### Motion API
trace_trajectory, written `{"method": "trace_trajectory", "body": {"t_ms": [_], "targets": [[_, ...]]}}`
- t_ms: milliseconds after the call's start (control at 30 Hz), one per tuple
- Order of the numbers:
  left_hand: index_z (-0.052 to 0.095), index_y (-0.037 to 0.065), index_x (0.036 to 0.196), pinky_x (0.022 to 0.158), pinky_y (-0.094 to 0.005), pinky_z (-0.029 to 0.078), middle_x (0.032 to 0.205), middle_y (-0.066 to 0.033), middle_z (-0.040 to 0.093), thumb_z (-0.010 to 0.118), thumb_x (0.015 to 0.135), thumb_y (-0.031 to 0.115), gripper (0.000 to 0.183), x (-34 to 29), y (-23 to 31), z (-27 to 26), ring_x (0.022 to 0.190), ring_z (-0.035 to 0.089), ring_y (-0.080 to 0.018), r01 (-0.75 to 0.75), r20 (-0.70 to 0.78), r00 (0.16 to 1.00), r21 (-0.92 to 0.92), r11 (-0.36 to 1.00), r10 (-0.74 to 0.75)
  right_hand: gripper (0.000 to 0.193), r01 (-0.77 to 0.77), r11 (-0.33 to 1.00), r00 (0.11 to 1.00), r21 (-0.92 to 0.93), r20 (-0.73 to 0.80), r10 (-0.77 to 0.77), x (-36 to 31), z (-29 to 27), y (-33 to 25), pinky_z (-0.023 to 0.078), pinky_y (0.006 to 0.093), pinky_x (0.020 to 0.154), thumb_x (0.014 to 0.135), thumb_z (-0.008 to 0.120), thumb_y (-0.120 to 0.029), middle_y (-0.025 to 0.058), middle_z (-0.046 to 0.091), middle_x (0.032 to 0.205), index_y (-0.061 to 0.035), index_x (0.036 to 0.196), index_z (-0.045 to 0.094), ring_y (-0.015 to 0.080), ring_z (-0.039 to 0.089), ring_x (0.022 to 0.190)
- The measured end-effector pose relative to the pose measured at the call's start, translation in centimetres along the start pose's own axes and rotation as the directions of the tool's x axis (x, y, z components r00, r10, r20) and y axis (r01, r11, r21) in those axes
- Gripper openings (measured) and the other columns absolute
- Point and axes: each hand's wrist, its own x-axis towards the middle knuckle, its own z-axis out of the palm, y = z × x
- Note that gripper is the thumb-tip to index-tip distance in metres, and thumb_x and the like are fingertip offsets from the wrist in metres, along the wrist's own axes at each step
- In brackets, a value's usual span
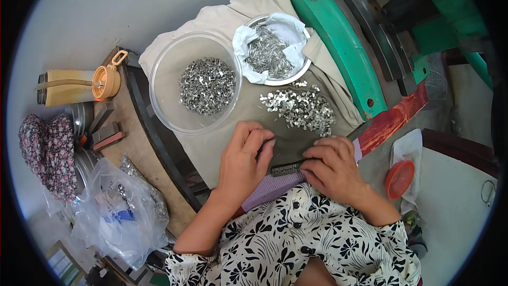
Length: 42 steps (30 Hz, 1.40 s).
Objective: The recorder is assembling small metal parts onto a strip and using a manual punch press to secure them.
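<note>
My left hand is raised over the cloth, thumb and fingers curled together in a pinch; whatever they hold, if anything, is too small to make out. With bent fingers, my right hand grips the right end of a small dark ridged block at the cloth's near edge. Just beyond that hand lies a loose heap of small shiny metal pieces. A large clear plastic tub with many small metal parts stands beyond my left hand. To its right, a metal bowl lined with white cloth holds thin metal pins.
A green machine press stands at the right on a red-painted edge. On the left wooden bench are a clear plastic bag, an orange-lidded bottle and a floral cloth. A red basket sits at the right.
</note>
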Motion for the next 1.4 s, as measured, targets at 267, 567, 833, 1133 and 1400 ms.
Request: {"method": "trace_trajectory", "body": {"t_ms": [267,567,833,1133,1400], "targets": [[0.064,0.003,0.098,0.066,-0.0442,0.051,0.096,-0.0114,0.058,0.071,0.085,0.006,0.014,2.0,0.0,1.2,0.078,0.064,-0.035,0.047,-0.027,0.999,0.127,0.991,-0.044,0.02,-0.082,0.996,0.993,0.018,-0.082,0.083,1.2,-0.6,1.5,0.041,0.0436,0.091,0.072,0.079,-0.012,0.0017,0.063,0.105,-0.0129,0.091,0.071,0.0276,0.056,0.103],[0.064,0.005,0.093,0.063,-0.0427,0.052,0.091,-0.0081,0.057,0.071,0.083,0.006,0.012,0.9,0.3,0.2,0.075,0.064,-0.0307,-0.086,-0.005,0.996,0.266,0.96,0.091,0.02,-0.007,0.998,0.998,-0.067,-0.059,0.003,5.9,0.5,2.6,0.042,0.0444,0.095,0.071,0.073,-0.01,0.0046,0.062,0.106,-0.0103,0.091,0.071,0.0282,0.055,0.109],[0.066,0.005,0.089,0.063,-0.0404,0.051,0.091,-0.0068,0.06,0.075,0.08,0.006,0.013,0.7,-0.5,0.3,0.075,0.064,-0.0279,-0.029,-0.047,0.998,0.213,0.977,0.04,0.02,-0.007,0.993,1.0,-0.12,-0.024,0.004,7.7,1.3,1.9,0.039,0.044,0.098,0.069,0.079,-0.01,0.0024,0.062,0.111,-0.0111,0.086,0.068,0.0275,0.054,0.112],[0.067,0.007,0.088,0.062,-0.0391,0.05,0.089,-0.006,0.06,0.074,0.081,0.006,0.01,0.7,-0.3,0.5,0.073,0.064,-0.0276,0.067,-0.061,0.996,0.167,0.984,-0.057,0.019,-0.021,1.0,0.994,-0.019,-0.106,0.019,5.5,0.6,1.3,0.037,0.0449,0.097,0.072,0.078,-0.01,0.001,0.063,0.108,-0.0115,0.087,0.065,0.0268,0.056,0.109],[0.069,0.003,0.097,0.063,-0.0344,0.049,0.092,-0.0093,0.062,0.067,0.084,-0.002,0.014,1.2,-0.7,-0.3,0.071,0.064,-0.0256,0.116,-0.034,0.993,0.008,0.993,-0.116,0.017,-0.043,0.994,0.996,-0.097,0.069,0.05,0.0,-0.1,-0.9,0.035,0.0482,0.103,0.071,0.077,-0.017,-0.0015,0.062,0.11,-0.0149,0.084,0.066,0.0226,0.054,0.115]]}}
